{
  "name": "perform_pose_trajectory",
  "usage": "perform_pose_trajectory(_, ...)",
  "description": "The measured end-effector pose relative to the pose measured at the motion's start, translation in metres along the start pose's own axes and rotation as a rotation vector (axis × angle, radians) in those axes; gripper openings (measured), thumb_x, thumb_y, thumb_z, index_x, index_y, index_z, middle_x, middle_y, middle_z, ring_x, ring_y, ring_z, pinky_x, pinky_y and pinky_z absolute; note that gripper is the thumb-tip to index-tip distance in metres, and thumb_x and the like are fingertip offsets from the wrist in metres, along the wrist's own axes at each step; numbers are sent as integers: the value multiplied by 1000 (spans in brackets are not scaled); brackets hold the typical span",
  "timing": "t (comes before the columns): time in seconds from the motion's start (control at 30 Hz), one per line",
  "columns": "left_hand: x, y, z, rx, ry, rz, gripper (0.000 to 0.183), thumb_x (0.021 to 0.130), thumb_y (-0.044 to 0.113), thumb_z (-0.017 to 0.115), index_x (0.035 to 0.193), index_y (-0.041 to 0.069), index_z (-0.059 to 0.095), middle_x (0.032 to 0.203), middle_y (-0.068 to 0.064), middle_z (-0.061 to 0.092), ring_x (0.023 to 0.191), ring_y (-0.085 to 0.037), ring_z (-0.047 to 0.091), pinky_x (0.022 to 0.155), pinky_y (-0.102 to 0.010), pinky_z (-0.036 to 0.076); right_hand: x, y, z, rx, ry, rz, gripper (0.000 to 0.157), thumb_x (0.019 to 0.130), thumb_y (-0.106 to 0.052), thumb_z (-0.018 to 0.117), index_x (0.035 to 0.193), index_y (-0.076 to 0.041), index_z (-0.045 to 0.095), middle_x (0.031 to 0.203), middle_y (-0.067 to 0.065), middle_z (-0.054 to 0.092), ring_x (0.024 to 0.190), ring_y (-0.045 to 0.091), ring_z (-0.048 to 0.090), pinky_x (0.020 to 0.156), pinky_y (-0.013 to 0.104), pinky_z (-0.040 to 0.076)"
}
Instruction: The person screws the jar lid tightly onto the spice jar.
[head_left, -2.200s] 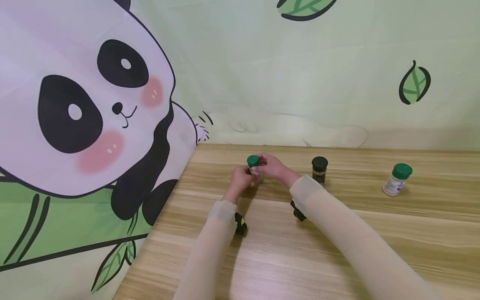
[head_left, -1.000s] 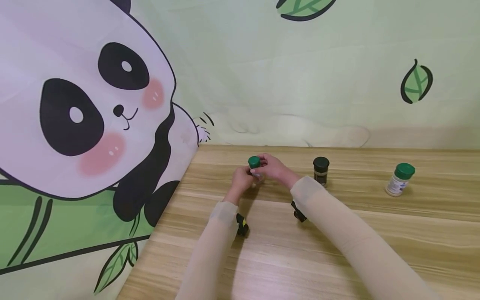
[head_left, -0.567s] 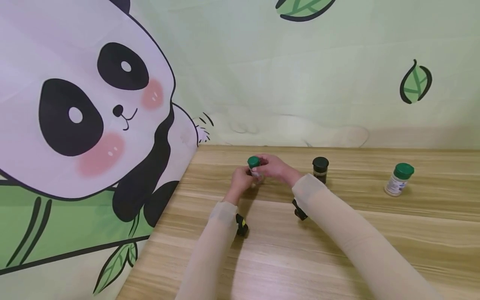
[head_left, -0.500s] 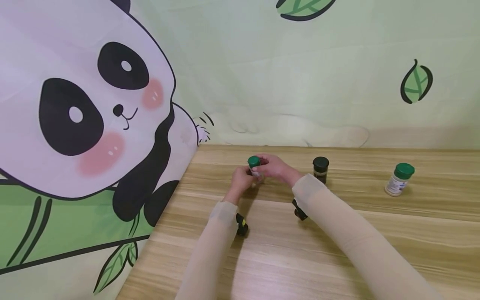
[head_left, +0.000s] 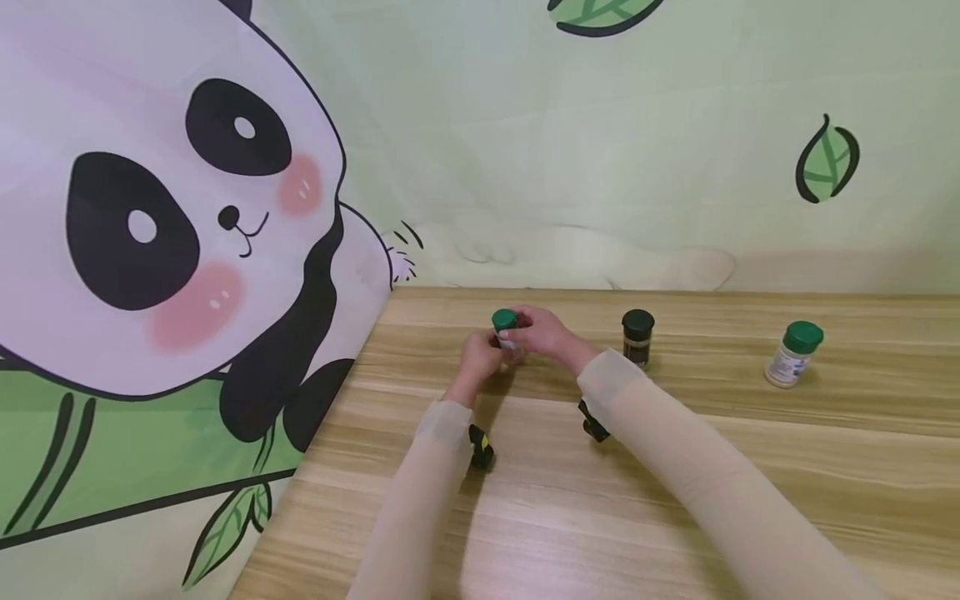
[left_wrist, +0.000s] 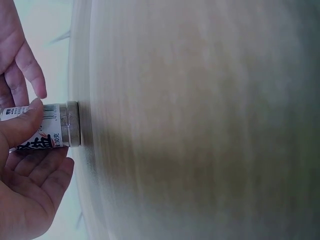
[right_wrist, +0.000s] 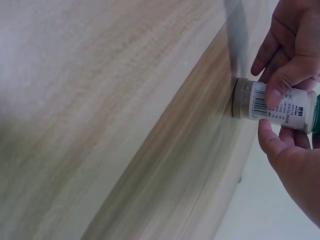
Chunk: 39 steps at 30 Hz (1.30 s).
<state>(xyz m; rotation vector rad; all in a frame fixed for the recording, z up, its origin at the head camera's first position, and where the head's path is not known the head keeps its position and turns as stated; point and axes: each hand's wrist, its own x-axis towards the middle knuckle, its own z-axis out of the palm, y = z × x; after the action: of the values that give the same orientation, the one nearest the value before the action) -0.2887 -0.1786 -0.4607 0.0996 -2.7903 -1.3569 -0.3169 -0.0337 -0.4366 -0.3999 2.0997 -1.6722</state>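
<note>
A small spice jar (head_left: 504, 318) with a green cap stands near the back left of the table, between both hands. My left hand (head_left: 478, 357) grips its body, the thumb across the white label, as the left wrist view shows. My right hand (head_left: 543, 332) holds the upper part from the right, its thumb just under the cap in the head view. In the right wrist view the jar's base (right_wrist: 242, 100) is on or very near the tabletop, and the cap (right_wrist: 316, 114) is partly cut off by the frame edge.
A black-capped spice jar (head_left: 637, 337) stands to the right, behind the right forearm. Farther right is another green-capped jar (head_left: 793, 356) with pale contents. A wood-grain table (head_left: 540, 517) meets a panda-print cloth (head_left: 585, 167) at the back and left.
Both hands stay on the jar in nearly the same place and pose. The whole head view has shifted slightly; the other jars have not moved on the table.
</note>
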Motion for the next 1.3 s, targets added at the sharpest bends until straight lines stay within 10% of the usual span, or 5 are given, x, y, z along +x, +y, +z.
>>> perform_pose_trajectory(1.0, 2, 0, 0, 36, 15, 24, 21, 86, 7, 77, 103, -6, 76, 99, -23, 77, 73, -16, 55, 64, -20, 42, -7, -5, 9, -47, 132, -26, 56, 98, -13, 68, 146, 4, 43, 147, 27, 55, 139, 38, 52, 117, 47, 42)
perform_pose_trajectory(1.3, 2, -2, 0, 34, 22, 38, 22, 85, 8, 78, 103, -6, 76, 100, -23, 77, 77, -17, 58, 69, -22, 46, -4, -3, -5, -1, -57, -53, 60, 99, -4, 62, 152, 5, 34, 153, 30, 47, 144, 40, 45, 118, 49, 41)
